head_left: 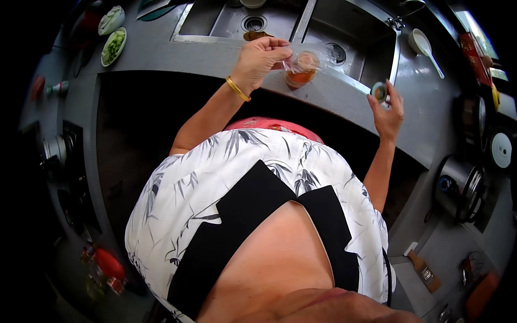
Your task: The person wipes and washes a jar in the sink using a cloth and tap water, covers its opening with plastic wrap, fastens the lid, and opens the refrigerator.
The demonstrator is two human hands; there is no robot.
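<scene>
My left hand, with a yellow bangle at its wrist, pinches a thin sheet of clear plastic. The plastic lies partly over a small jar with orange-red contents, at the counter's front edge by the sink. To the right, my right hand is closed on a small round lid-like piece, greenish inside with a pale rim. Its exact kind is hard to make out. The fingers hold it by its edge, apart from the jar.
Behind the jar is a double steel sink. A dish of chopped greens stands far left. A white bowl with a spoon lies right of the sink. An electric cooker and a wooden-handled grater are at the right.
</scene>
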